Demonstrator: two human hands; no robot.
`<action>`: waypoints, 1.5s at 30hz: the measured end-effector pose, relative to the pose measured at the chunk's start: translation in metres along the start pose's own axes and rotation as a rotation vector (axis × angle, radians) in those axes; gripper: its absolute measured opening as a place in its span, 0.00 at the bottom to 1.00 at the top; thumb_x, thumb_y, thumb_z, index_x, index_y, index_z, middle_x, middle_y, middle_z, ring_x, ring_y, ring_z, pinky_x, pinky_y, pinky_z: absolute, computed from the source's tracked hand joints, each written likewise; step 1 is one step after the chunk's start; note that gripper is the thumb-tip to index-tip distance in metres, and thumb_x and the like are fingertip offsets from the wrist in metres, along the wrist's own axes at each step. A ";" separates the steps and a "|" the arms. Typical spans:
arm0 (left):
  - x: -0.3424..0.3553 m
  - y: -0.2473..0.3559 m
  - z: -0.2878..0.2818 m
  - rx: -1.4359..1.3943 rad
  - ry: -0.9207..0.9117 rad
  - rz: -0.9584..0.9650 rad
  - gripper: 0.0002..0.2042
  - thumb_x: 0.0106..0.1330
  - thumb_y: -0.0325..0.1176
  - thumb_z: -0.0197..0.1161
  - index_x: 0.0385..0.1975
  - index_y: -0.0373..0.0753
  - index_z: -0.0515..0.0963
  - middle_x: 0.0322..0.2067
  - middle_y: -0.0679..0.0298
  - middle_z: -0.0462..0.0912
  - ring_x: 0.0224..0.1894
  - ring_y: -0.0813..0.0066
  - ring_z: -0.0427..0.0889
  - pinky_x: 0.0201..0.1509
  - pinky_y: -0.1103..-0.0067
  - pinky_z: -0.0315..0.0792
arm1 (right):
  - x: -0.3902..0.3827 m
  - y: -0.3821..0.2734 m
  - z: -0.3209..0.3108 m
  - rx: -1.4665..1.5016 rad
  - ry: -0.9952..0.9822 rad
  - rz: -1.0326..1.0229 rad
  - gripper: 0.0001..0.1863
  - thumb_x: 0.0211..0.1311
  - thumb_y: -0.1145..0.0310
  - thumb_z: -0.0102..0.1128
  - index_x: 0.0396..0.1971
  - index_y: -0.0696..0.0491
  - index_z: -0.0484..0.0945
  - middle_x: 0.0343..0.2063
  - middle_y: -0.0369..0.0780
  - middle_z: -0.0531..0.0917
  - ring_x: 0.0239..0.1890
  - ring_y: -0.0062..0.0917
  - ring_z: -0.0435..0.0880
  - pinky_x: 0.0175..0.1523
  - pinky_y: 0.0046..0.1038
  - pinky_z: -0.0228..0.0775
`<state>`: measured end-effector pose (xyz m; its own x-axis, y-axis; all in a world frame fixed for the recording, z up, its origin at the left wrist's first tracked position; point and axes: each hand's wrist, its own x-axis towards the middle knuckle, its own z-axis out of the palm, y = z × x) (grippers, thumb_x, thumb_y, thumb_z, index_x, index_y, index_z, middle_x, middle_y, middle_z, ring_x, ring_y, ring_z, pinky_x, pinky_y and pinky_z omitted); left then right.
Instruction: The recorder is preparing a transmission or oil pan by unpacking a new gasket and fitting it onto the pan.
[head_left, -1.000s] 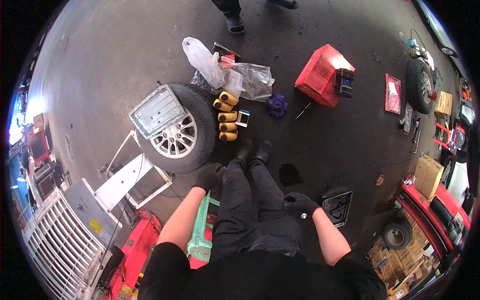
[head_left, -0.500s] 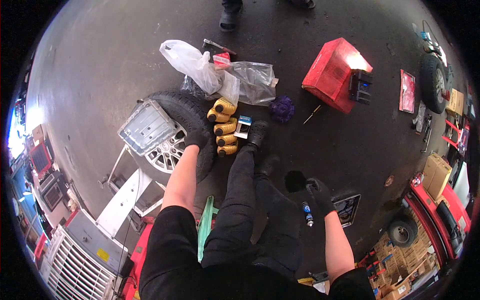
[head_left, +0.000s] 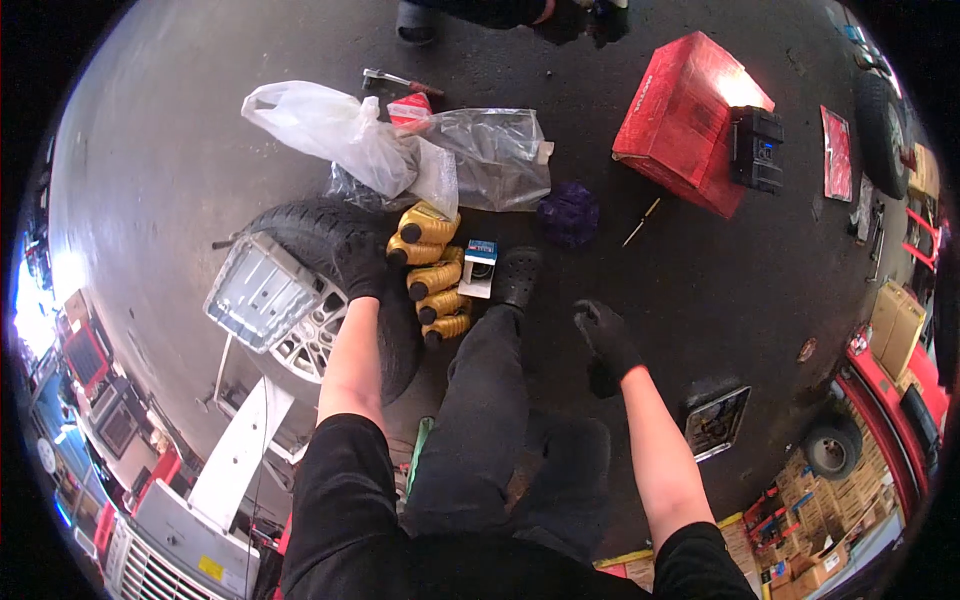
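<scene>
My gloved left hand (head_left: 360, 265) rests open on the black tire (head_left: 290, 222) at left, beside several yellow bottles (head_left: 434, 280). A silver pan (head_left: 252, 290) lies on the tire over a spoked rim (head_left: 305, 340). A small blue-and-white box (head_left: 478, 270) sits right of the bottles. My gloved right hand (head_left: 610, 340) hangs over the dark floor, fingers loosely bent and apart, with nothing visible in them. My bent legs (head_left: 465, 420) are between my arms, one shoe (head_left: 518, 275) near the box.
Plastic bags (head_left: 325, 135), a ratchet (head_left: 400, 82), purple cloth (head_left: 568, 212), red box (head_left: 670, 130) with black case (head_left: 755, 150), screwdriver (head_left: 640, 222) and oily tray (head_left: 716, 422) lie around. Another person's leg (head_left: 470, 12) is at top. A white stand (head_left: 235, 445) is lower left.
My left hand has moved forward onto the tire; my right hand rose forward. The spray can seen by it earlier is out of sight. The other person's hand now appears low at top.
</scene>
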<state>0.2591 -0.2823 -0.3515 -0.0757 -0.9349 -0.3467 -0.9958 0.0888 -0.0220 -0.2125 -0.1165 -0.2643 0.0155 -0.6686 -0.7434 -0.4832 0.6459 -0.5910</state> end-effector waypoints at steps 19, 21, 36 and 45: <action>0.018 -0.041 0.042 -0.068 0.248 0.186 0.16 0.65 0.42 0.63 0.51 0.46 0.83 0.55 0.56 0.81 0.66 0.45 0.71 0.72 0.49 0.57 | 0.392 -0.029 0.089 0.793 0.197 -0.035 0.14 0.67 0.66 0.62 0.50 0.51 0.86 0.40 0.36 0.86 0.42 0.24 0.84 0.48 0.28 0.75; 0.018 -0.040 0.041 -0.085 0.275 0.218 0.16 0.65 0.42 0.63 0.50 0.46 0.83 0.54 0.57 0.82 0.65 0.45 0.71 0.71 0.48 0.58 | 0.391 -0.041 0.086 0.796 0.129 0.120 0.14 0.68 0.65 0.62 0.50 0.50 0.87 0.38 0.35 0.87 0.40 0.21 0.84 0.46 0.26 0.75; 0.018 -0.038 0.034 -0.124 0.055 0.238 0.18 0.64 0.49 0.61 0.50 0.52 0.84 0.51 0.58 0.84 0.64 0.51 0.72 0.69 0.44 0.55 | 0.210 -0.266 -0.022 0.192 0.126 -0.674 0.06 0.66 0.69 0.64 0.35 0.52 0.75 0.29 0.29 0.74 0.31 0.13 0.71 0.37 0.23 0.70; 0.009 -0.027 -0.004 -0.066 -0.153 0.249 0.32 0.58 0.64 0.63 0.58 0.53 0.79 0.62 0.58 0.78 0.69 0.54 0.68 0.76 0.44 0.46 | 0.107 -0.309 -0.040 0.093 0.316 -0.764 0.11 0.61 0.69 0.65 0.40 0.58 0.77 0.31 0.37 0.80 0.35 0.21 0.77 0.45 0.30 0.73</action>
<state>0.2851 -0.2943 -0.3506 -0.3140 -0.8242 -0.4712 -0.9493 0.2812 0.1408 -0.0966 -0.4023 -0.1487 0.0567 -0.9983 -0.0124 -0.3647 -0.0092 -0.9311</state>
